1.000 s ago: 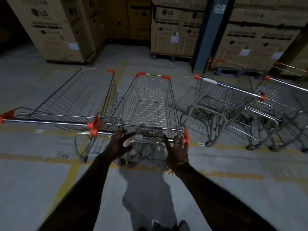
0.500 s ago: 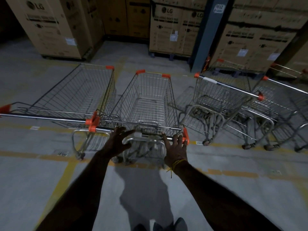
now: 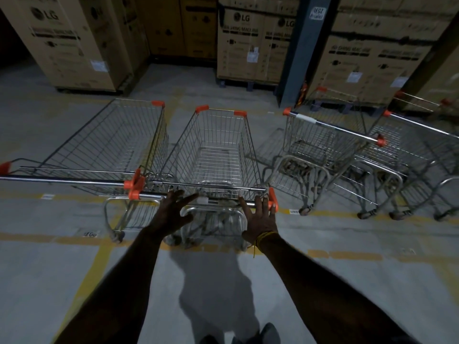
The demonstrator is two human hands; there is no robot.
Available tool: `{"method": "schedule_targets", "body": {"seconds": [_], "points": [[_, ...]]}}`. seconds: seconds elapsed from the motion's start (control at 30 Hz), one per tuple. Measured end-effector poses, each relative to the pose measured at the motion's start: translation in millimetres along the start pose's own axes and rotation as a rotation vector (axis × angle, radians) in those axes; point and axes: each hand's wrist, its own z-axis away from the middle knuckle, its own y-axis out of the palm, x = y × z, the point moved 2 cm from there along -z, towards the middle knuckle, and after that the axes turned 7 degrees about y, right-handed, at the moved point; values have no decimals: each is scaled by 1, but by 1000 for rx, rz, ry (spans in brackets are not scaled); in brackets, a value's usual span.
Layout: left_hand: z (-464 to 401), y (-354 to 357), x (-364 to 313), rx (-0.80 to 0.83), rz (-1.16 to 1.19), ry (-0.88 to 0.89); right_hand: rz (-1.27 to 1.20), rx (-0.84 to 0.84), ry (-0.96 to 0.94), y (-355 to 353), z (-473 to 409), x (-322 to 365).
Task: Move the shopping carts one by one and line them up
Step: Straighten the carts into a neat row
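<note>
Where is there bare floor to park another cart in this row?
Bare concrete lies between the middle cart and the angled cart on its right, and behind the carts toward the boxes. It's crowded at the left cart, whose handle end meets the middle cart's.

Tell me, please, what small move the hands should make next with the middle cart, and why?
Probably draw both hands back off the handle bar. The left hand and right hand are open, fingers spread at the bar, gripping nothing, and the middle cart already stands beside the left cart with handles about level. The carts on the right stand turned at an angle.
</note>
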Motion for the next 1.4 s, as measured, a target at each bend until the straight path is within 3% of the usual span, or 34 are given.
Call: {"method": "schedule_targets", "body": {"seconds": [0.3,0.5,0.73,1.07,1.4], "points": [[-11,0,-18,34,-93,-88,-40,-3,-106,-6,-18,-21],[-17,9,-54,46,-144,-251,-79,-70,-194,-4,-18,-35],[-64,31,-130,-15,-71,-228,-206,-165,-306,-21,-22,-95],[-153,108,-278,37,-44,-89,-199,-102,-195,-21,-49,-261],[-240,152,-359,152,-195,39,-238,-97,-87,-28,-88,-348]]}}
